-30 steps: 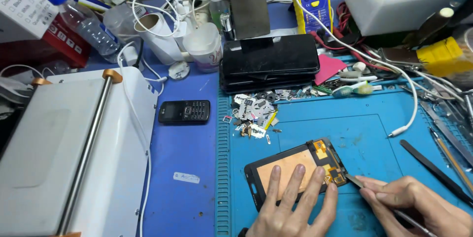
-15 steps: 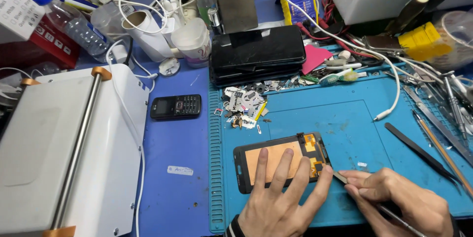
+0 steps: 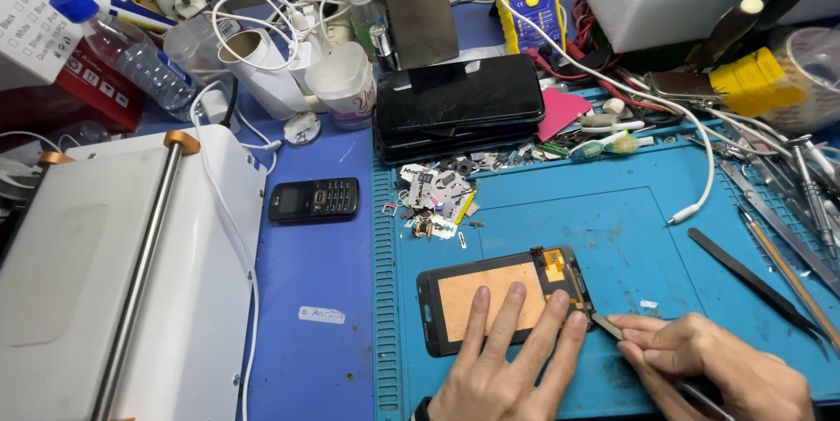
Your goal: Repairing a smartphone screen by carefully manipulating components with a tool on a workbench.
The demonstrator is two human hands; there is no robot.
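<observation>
The left hand (image 3: 507, 360) lies flat with its fingers spread across the copper-coloured back of the phone screen assembly (image 3: 503, 298), pinning it to the blue work mat (image 3: 647, 246) near the person. Compared with a second ago the assembly sits more level and squarer to the mat's edge, and the fingers have crept further onto it, one now close to the orange flex cable (image 3: 555, 265) at its right end. The right hand (image 3: 713, 368) pinches a thin metal tool (image 3: 608, 325), whose flat tip has moved in from the right and now touches the assembly's near right corner. That reads as the prying at this corner getting under way. Far left of the mat, the small black keypad phone (image 3: 313, 199) and the pile of small parts (image 3: 433, 198) lie unchanged
</observation>
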